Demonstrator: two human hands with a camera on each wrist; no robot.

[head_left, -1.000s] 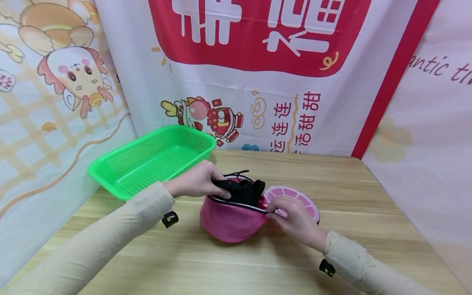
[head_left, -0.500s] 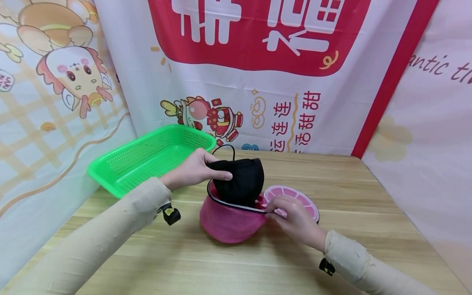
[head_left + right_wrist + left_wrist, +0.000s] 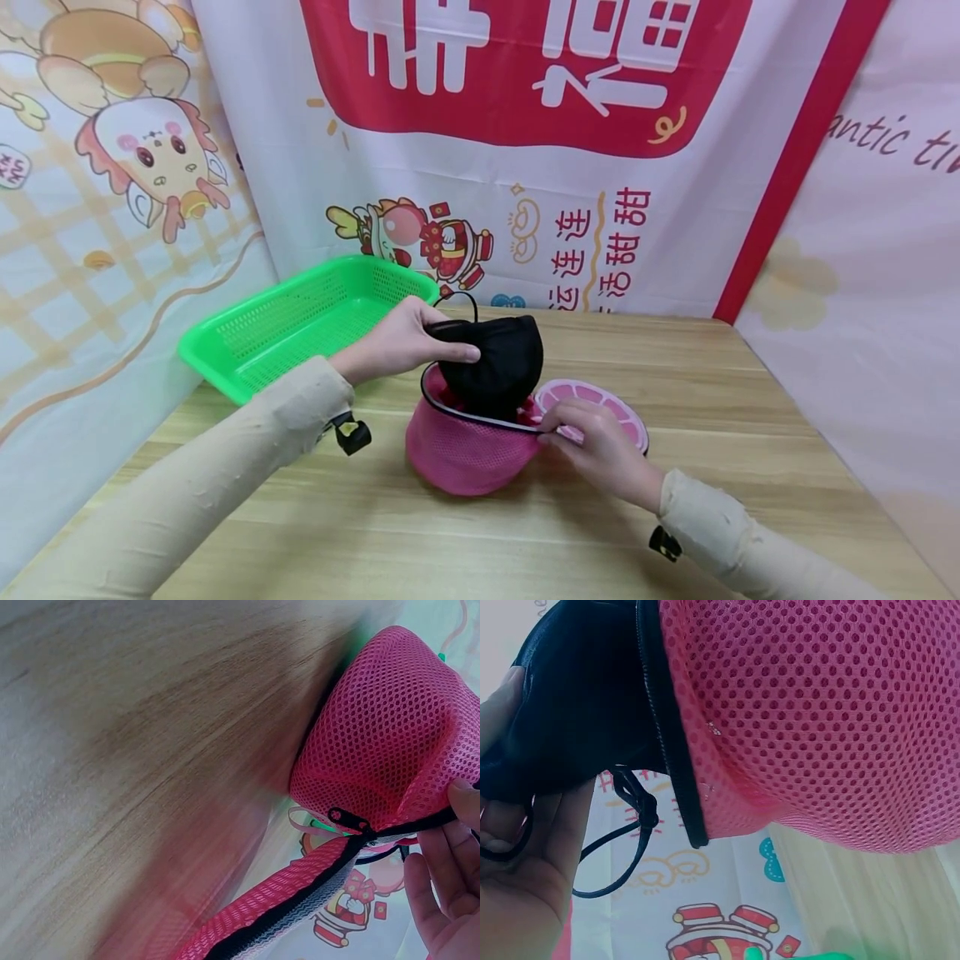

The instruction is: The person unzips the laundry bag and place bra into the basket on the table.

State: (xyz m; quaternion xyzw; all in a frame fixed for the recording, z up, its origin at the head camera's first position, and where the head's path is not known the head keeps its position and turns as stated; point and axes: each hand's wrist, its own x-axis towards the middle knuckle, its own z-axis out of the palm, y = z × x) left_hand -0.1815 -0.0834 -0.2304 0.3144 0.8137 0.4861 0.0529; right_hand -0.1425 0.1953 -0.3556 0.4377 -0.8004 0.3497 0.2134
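In the head view my left hand (image 3: 405, 337) pinches a black cup-shaped cloth piece (image 3: 501, 358), thumb on the near side. Its upper part stands above the opening of a pink mesh laundry bag (image 3: 472, 457); the lower part is hidden inside. A thin knotted cord loop (image 3: 641, 817) hangs from the cloth in the left wrist view. My right hand (image 3: 600, 446) pinches the bag's dark-edged rim at the right. Beside that hand lies the folded-back round lid (image 3: 592, 400), patterned in pink segments. The zipper pull (image 3: 349, 819) shows in the right wrist view.
A green perforated plastic basket (image 3: 307, 325) stands at the back left, behind my left forearm. Wood-grain tabletop (image 3: 450, 550) lies under the bag. Printed cloth hangings (image 3: 465, 167) enclose the back and both sides. Some red material (image 3: 529, 410) shows inside the bag's opening.
My left hand has lifted the black cloth piece upward, so more of it stands above the bag's rim. In the last half second it moved only slightly. The right hand stays on the rim.
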